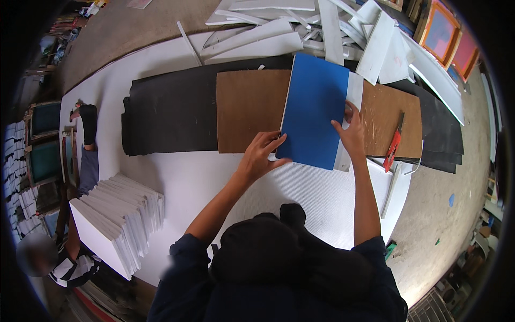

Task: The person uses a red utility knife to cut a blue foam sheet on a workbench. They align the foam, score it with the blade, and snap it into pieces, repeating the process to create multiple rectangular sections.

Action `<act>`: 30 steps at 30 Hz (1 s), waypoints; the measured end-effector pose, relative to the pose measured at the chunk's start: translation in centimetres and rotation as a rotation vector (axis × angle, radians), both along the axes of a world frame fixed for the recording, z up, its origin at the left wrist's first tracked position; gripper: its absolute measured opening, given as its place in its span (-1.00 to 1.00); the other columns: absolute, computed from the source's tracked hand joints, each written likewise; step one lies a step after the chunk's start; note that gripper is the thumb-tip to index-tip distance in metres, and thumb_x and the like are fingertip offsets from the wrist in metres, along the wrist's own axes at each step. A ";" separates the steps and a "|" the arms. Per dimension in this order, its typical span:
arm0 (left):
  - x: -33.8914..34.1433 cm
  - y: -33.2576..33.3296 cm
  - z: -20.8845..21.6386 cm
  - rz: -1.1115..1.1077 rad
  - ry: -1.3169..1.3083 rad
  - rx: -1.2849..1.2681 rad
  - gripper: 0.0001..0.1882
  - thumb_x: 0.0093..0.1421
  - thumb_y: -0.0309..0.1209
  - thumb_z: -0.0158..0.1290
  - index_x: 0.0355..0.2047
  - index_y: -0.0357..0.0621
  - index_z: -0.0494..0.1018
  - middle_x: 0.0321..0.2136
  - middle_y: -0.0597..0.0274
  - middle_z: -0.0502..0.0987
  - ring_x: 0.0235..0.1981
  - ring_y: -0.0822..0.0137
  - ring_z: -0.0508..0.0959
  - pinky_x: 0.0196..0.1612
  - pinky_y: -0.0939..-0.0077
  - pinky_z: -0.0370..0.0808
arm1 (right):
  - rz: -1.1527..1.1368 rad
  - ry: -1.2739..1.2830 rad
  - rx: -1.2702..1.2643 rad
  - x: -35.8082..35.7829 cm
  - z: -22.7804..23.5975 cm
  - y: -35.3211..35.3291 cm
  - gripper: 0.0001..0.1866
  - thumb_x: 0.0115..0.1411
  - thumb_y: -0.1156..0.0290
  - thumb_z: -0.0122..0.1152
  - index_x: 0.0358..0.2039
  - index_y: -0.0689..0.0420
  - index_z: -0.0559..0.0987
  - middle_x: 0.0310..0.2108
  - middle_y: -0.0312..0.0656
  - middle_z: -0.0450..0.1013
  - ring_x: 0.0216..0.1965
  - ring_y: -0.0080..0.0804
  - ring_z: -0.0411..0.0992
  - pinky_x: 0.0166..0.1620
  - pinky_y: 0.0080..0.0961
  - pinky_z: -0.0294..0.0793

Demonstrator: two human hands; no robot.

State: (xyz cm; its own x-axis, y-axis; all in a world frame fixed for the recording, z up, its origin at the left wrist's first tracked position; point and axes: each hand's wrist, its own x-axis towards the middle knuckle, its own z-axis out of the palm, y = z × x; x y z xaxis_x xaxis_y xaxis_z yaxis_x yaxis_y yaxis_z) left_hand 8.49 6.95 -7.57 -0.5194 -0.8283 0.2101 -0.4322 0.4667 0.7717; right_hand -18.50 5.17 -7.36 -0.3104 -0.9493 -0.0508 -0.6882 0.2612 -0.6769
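A blue rectangular board [315, 110] lies at a slight slant over a brown board, with a whitish strip [351, 91] showing along its right side. My left hand [261, 155] holds its lower left corner, fingers at the left edge and thumb stretched along the bottom. On the right side my right hand [351, 129] grips the edge, thumb on the blue face and fingers over the whitish strip. The brown board [249, 110] rests on black sheets [171, 110]. A red utility knife [393, 145] with its blade out lies on the brown surface right of my hands.
White offcut strips [332, 29] are heaped beyond the boards. A stack of white panels [120, 220] stands at the left, beside another person [75, 252]. White sheeting [204, 182] covers the floor under me. Orange frames [441, 32] lean at the far right.
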 end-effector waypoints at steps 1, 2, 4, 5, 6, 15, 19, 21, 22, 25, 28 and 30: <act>-0.5 -0.5 -0.1 0.055 -0.045 -0.064 -0.36 -0.16 -0.41 0.27 -0.01 -0.15 0.32 -0.07 0.04 0.36 -0.12 0.11 0.41 -0.10 0.31 0.44 | -0.002 -0.001 0.000 0.0 0.1 -0.1 -0.28 -0.07 0.33 0.33 0.11 -0.01 0.22 -0.14 -0.05 0.39 -0.10 -0.20 0.38 0.02 -0.27 0.34; -1.6 -1.2 -0.3 0.109 -0.089 -0.128 -0.38 -0.11 -0.43 0.24 -0.01 -0.21 0.29 -0.07 0.01 0.35 -0.10 0.08 0.39 -0.09 0.30 0.41 | -0.006 -0.001 0.001 0.0 0.1 -0.1 -0.28 -0.07 0.32 0.34 0.11 0.00 0.22 -0.15 -0.05 0.38 -0.11 -0.20 0.38 0.02 -0.27 0.35; -3.9 -2.5 -0.6 0.173 -0.098 -0.124 -0.44 0.06 -0.47 0.09 0.03 -0.31 0.13 0.00 -0.11 0.26 0.01 -0.06 0.27 0.02 0.19 0.25 | -0.006 0.007 0.012 0.0 0.3 -0.1 -0.27 -0.07 0.31 0.34 0.11 0.00 0.22 -0.15 -0.04 0.36 -0.11 -0.20 0.37 0.01 -0.27 0.35; -5.1 -3.4 -0.6 0.216 -0.110 -0.155 -0.44 0.08 -0.44 0.07 0.05 -0.31 0.12 0.03 -0.12 0.22 0.02 -0.08 0.25 0.05 0.16 0.22 | -0.003 0.014 0.020 0.1 0.3 -0.1 -0.27 -0.07 0.30 0.34 0.11 0.00 0.21 -0.15 -0.04 0.35 -0.11 -0.20 0.37 0.01 -0.28 0.36; -6.4 -4.4 -1.0 0.256 -0.119 -0.184 -0.44 0.10 -0.41 0.05 0.06 -0.31 0.11 0.05 -0.14 0.18 0.04 -0.10 0.23 0.07 0.13 0.19 | -0.004 0.025 0.031 0.0 0.4 -0.1 -0.27 -0.07 0.30 0.34 0.11 0.00 0.21 -0.14 -0.04 0.34 -0.11 -0.19 0.36 0.00 -0.28 0.36; -12.7 -18.7 -2.8 0.159 -0.299 -0.481 -0.45 0.11 -0.09 -0.02 0.00 -0.22 0.24 -0.01 -0.03 0.26 0.07 0.00 0.22 0.16 0.09 0.06 | 0.032 -0.104 0.001 0.1 1.0 0.0 -0.27 -0.06 0.47 0.27 0.13 -0.03 0.16 -0.11 -0.02 0.21 -0.04 -0.13 0.23 0.03 -0.25 0.25; -13.4 -18.9 -2.7 0.117 -0.357 -0.445 -0.53 0.07 -0.06 0.02 -0.15 -0.15 0.35 -0.21 0.12 0.39 -0.06 0.11 0.32 0.07 0.16 0.16 | 0.028 -0.138 0.023 0.3 1.3 0.2 -0.27 -0.05 0.50 0.25 0.13 -0.02 0.14 -0.12 -0.02 0.18 -0.04 -0.13 0.22 0.03 -0.25 0.23; -13.2 -18.4 -2.8 0.146 -0.322 -0.500 -0.54 0.06 -0.08 0.03 -0.16 -0.14 0.35 -0.27 0.13 0.39 -0.15 0.12 0.34 0.01 0.19 0.19 | 0.040 -0.163 0.018 0.0 1.3 0.3 -0.27 -0.06 0.51 0.25 0.13 -0.01 0.14 -0.12 -0.01 0.18 -0.04 -0.12 0.21 0.03 -0.24 0.23; -13.0 -18.0 -2.7 0.145 -0.310 -0.487 -0.55 0.06 -0.09 0.03 -0.16 -0.14 0.35 -0.27 0.14 0.39 -0.15 0.11 0.34 0.01 0.19 0.19 | 0.047 -0.159 0.005 -0.1 1.3 0.3 -0.27 -0.06 0.51 0.25 0.13 -0.01 0.14 -0.12 -0.01 0.18 -0.04 -0.12 0.21 0.03 -0.24 0.22; -12.7 -16.8 -1.8 0.068 -0.299 -0.474 -0.48 0.05 -0.10 0.04 -0.06 -0.15 0.29 -0.10 0.11 0.32 -0.01 0.09 0.27 0.13 0.07 0.04 | 0.058 -0.156 -0.012 -0.3 1.1 0.3 -0.27 -0.07 0.52 0.25 0.12 0.01 0.14 -0.11 -0.01 0.19 -0.05 -0.10 0.20 0.03 -0.23 0.20; -11.8 -11.8 -0.2 -0.157 -0.344 -0.410 -0.23 -0.06 -0.03 0.11 0.09 -0.18 0.15 0.10 0.02 0.12 0.17 0.05 0.08 0.19 -0.12 -0.17 | 0.053 -0.155 -0.014 -0.7 1.1 0.4 -0.27 -0.08 0.52 0.26 0.11 0.03 0.16 -0.12 -0.01 0.20 -0.05 -0.08 0.19 0.03 -0.23 0.20; -10.2 -6.7 1.2 -0.315 -0.415 -0.268 -0.01 -0.19 0.05 0.18 0.16 -0.20 0.04 0.19 -0.06 -0.02 0.25 0.01 -0.07 0.17 -0.28 -0.28 | 0.064 -0.160 -0.024 -0.5 0.7 0.2 -0.28 -0.09 0.52 0.27 0.10 0.06 0.17 -0.13 -0.01 0.21 -0.05 -0.08 0.19 0.03 -0.23 0.21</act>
State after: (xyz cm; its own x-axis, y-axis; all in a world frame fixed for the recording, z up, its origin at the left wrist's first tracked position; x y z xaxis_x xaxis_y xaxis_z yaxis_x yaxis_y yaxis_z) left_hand -1.70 0.20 -6.41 -0.8156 -0.5666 0.1176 -0.4815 0.7772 0.4050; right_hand -19.03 5.40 -6.68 -0.2392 -0.9683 -0.0715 -0.5856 0.2026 -0.7848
